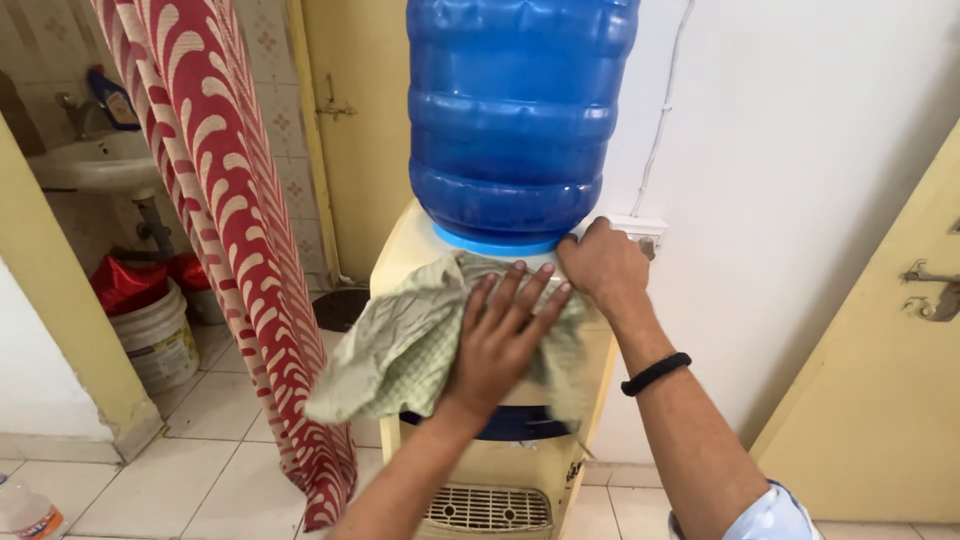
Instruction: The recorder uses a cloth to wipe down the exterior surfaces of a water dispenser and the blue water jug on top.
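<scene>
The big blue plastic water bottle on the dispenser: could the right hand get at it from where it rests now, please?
Probably yes. The right hand rests on the cream dispenser's top right beside the big blue plastic water bottle, with nothing between them. The left hand presses the crumpled green checked cloth lower down, out of the way.

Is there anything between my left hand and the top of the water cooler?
Yes, the green cloth. The left hand presses flat on it, and it lies draped over the cooler top and front. The right hand touches the cooler directly, beside the blue bottle.
</scene>
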